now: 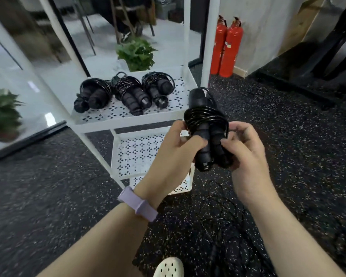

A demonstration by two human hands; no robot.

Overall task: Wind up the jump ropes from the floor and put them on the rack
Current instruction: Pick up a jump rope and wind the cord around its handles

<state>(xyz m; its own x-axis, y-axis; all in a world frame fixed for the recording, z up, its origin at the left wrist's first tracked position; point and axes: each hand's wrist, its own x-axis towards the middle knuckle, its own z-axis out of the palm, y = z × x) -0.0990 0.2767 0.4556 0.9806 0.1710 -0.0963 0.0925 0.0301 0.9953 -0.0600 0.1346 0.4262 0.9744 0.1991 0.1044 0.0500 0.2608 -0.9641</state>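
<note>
**Black rope bundle held in front of the white rack**

Black cord and foam grips fill most of what we see. At nine o'clock a leafy plant (2, 112) sits blurred beside a glass panel. Moving right, the white rack (128, 121) stands at about eleven o'clock from our hands, and its upper perforated shelf carries three wound ropes side by side: the left bundle (93, 94), the middle bundle (131, 92) and the right bundle (158, 87), each with its cord looped round its paired handles. Behind them, at twelve o'clock, a second potted plant (137, 53) rests on the shelf's far edge.

Near the centre our left hand (174, 148), with a lilac wristband (137, 204) on the wrist, curls its fingers and thumb round the left side of a fourth wound rope (207, 128), held in the air just right of the rack and above its lower shelves. Our right hand (246, 154) pinches the lower handles from the right, fingers bent round them.

At five o'clock loose black cord (218, 220) lies tangled on the speckled rubber floor (48, 196). At one o'clock two red fire extinguishers (227, 47) stand against the wall. A pale perforated shoe (169, 267) shows at six o'clock.
</note>
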